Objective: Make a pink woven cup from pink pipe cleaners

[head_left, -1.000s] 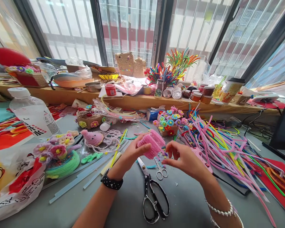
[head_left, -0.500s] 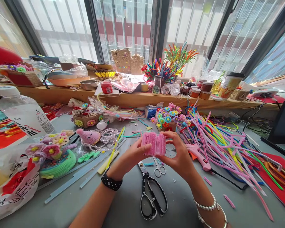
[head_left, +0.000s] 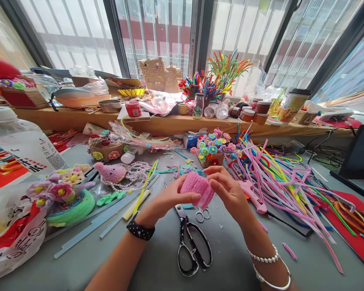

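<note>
Both hands hold a fuzzy pink pipe-cleaner piece (head_left: pixel 197 187) above the grey table (head_left: pixel 230 258). My left hand (head_left: pixel 170 197), with a black dotted watch on its wrist, grips the piece from the left, thumb across its lower edge. My right hand (head_left: pixel 229 190), bracelets on its wrist, pinches the right side with curled fingers. Large black scissors (head_left: pixel 191 245) lie just below the hands, and small silver scissors (head_left: pixel 202 214) sit under the piece.
A heap of coloured pipe cleaners (head_left: pixel 285 182) spreads right, with a pink glue gun (head_left: pixel 253 196) beside my right hand. Flower baskets (head_left: pixel 212 150), pearls (head_left: pixel 133 173), a pink knitted figure (head_left: pixel 111 171), a water bottle (head_left: pixel 24 141) and a cluttered wooden shelf (head_left: pixel 170 123) surround the area.
A second ago only my left hand held the pink piece; my right hand then came onto it. The piece has since tilted and dropped slightly, both hands still closed on it.
</note>
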A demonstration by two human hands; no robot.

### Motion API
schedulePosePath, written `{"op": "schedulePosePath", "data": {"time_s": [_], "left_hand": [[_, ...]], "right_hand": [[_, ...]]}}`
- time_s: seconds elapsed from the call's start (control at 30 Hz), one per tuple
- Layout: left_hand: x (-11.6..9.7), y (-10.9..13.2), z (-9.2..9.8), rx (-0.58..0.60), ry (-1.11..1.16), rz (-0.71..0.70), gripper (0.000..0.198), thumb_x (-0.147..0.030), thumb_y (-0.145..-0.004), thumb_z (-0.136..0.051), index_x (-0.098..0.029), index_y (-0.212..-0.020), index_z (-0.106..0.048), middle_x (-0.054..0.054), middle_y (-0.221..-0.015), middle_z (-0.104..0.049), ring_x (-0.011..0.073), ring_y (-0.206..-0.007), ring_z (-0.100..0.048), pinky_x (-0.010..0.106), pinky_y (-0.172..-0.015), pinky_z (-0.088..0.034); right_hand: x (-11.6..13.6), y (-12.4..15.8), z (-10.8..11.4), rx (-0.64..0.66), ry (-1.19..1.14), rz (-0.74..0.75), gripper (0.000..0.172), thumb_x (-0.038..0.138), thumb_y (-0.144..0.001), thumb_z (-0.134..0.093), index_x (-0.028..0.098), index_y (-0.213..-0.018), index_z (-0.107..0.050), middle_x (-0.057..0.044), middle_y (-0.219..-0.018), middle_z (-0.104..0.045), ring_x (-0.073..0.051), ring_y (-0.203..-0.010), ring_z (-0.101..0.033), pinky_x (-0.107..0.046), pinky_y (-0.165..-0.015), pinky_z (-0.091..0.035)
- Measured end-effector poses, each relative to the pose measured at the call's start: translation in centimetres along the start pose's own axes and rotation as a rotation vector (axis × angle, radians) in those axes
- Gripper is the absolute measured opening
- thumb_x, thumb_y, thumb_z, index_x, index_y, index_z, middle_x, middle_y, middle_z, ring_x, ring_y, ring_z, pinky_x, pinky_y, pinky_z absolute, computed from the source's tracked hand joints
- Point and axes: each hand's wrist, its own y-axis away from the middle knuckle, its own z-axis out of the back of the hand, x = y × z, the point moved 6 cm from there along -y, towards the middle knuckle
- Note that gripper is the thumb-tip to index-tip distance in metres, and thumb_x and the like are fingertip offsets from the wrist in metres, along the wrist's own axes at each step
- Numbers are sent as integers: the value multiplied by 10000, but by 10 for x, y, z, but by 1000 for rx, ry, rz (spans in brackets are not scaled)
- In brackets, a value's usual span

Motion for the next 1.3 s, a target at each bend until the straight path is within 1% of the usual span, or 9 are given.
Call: {"op": "schedulePosePath", "data": {"time_s": [0.13,0.27,0.4,0.47,0.53,0.67,0.87,1.07,1.3], "left_hand": [[2,-1,-1,-5,-27,4,398,-368,-638,-671,-193,-977,-557,25,-826,-565,146,-709,-516,242,-606,-403],[4,0,-3,5,-66,17,400,-400,-659,-647,-199,-990,-546,36,-877,-570,168,-776,-528,264,-664,-412],[8,3,-4,18,-75,85,638,-375,-621,-684,-229,-1184,-419,48,-1026,-529,200,-905,-526,296,-735,-414],[10,4,-4,21,-77,107,766,-363,-603,-701,-239,-1260,-328,52,-1052,-512,207,-934,-520,307,-761,-412],[11,4,-5,33,-86,113,817,-360,-591,-710,-234,-1281,-291,56,-1051,-511,205,-925,-520,307,-761,-414],[11,2,-2,12,-122,111,797,-372,-577,-710,-218,-1257,-323,59,-1008,-526,203,-871,-525,296,-707,-425],[11,-1,0,-23,-158,92,606,-370,-574,-710,-196,-1085,-434,43,-924,-523,182,-799,-522,302,-681,-432],[12,-2,2,-35,-220,36,763,-362,-572,-718,-238,-1202,-306,59,-1041,-470,192,-849,-512,327,-694,-443],[9,-2,0,-32,-347,-4,772,-365,-575,-713,-221,-1210,-300,69,-1045,-468,182,-831,-498,315,-683,-443]], "right_hand": [[0,0,3,-65,8,-13,220,389,-802,-525,202,-711,-596,-55,-1005,-544,-198,-999,-521,-375,-900,-408],[-1,0,4,-79,13,-13,195,360,-797,-543,201,-697,-593,-53,-1016,-537,-190,-1013,-515,-364,-913,-396],[-2,0,4,-66,20,-24,201,365,-794,-547,198,-692,-592,-57,-1020,-535,-192,-1014,-514,-366,-903,-403],[-1,0,3,-57,25,-34,207,368,-794,-546,199,-684,-591,-59,-1022,-536,-197,-1020,-512,-372,-906,-403],[-1,0,2,-48,28,-44,207,365,-796,-545,199,-680,-589,-59,-1025,-536,-196,-1022,-511,-373,-913,-398],[-1,1,1,-38,27,-52,220,377,-791,-547,197,-671,-591,-57,-1036,-537,-197,-1031,-510,-367,-923,-390],[0,1,1,-72,77,-68,227,393,-762,-580,195,-651,-590,-63,-1043,-542,-211,-1034,-503,-383,-925,-376],[-1,1,3,-104,91,-89,204,369,-767,-584,195,-660,-591,-61,-1048,-536,-199,-1051,-490,-363,-931,-357],[-2,1,1,-88,111,-102,214,361,-771,-581,192,-642,-584,-63,-1056,-532,-200,-1060,-483,-358,-936,-342]]}}
